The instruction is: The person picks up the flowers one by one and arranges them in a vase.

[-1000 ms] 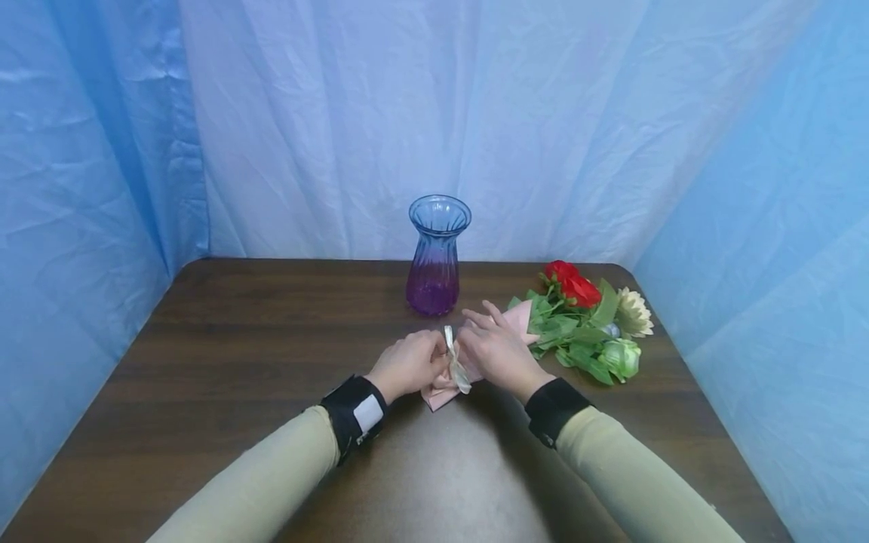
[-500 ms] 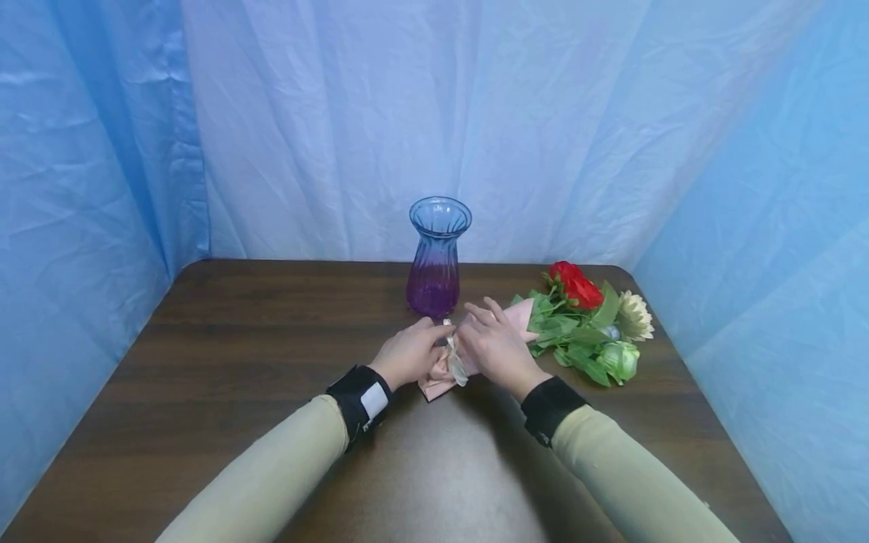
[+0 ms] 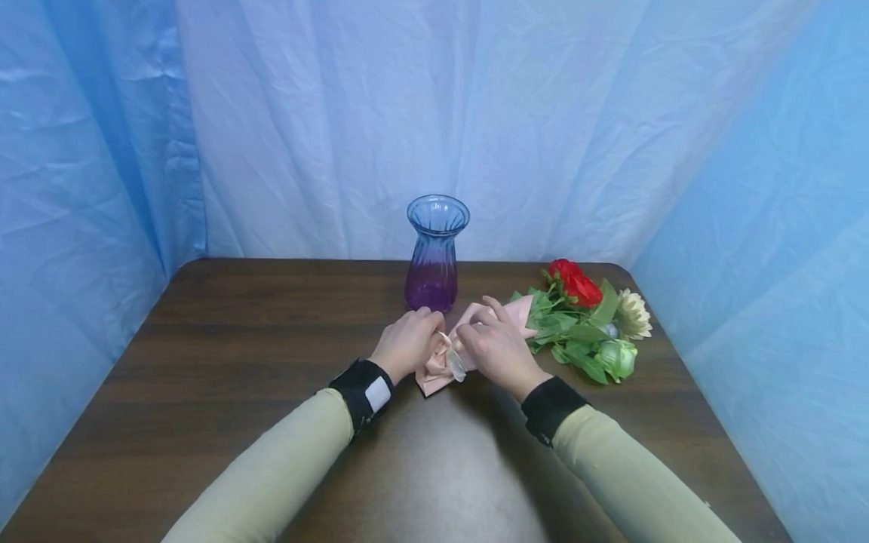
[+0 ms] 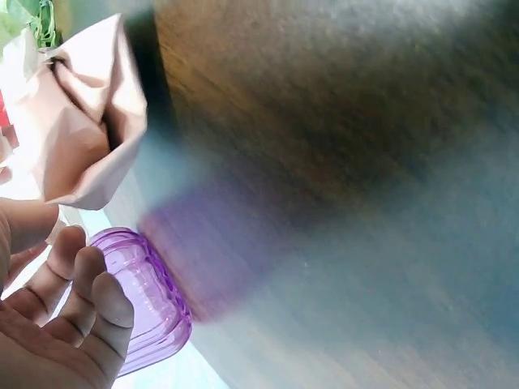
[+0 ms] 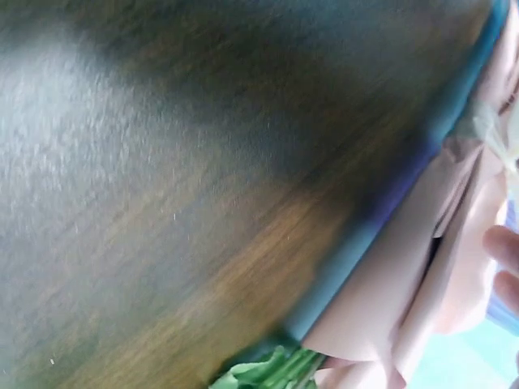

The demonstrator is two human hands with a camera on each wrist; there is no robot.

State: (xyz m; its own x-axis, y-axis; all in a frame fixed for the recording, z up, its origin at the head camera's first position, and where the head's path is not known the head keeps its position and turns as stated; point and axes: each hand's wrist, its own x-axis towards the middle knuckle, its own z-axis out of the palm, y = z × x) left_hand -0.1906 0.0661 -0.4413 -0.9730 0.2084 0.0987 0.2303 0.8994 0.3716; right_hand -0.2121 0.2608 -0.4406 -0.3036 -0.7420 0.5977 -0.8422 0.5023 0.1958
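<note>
A bouquet lies on the table in pale pink wrapping paper (image 3: 431,378), tied round its narrow part with a whitish ribbon (image 3: 454,363). With thumb and fingertips, my left hand (image 3: 409,341) pinches the ribbon near its knot. My right hand (image 3: 498,348) rests over the wrap to the right of the knot, some fingers raised and loosely extended. Its fingertips (image 5: 507,251) show at the edge of the right wrist view; what lies under the palm is hidden. Red flowers (image 3: 574,283), a cream flower (image 3: 634,314) and a green flower (image 3: 618,360) stick out among leaves.
A glass vase (image 3: 434,256), blue above and purple below, stands upright just behind my left hand. Blue cloth (image 3: 326,136) hangs behind and beside the dark wooden table (image 3: 224,362). The flower heads lie near the table's right edge.
My left hand has moved slightly up and away, drawing at the ribbon, whose upper loop looks smaller. The paper's lower end has shifted a little up and left. My right hand stays almost in place.
</note>
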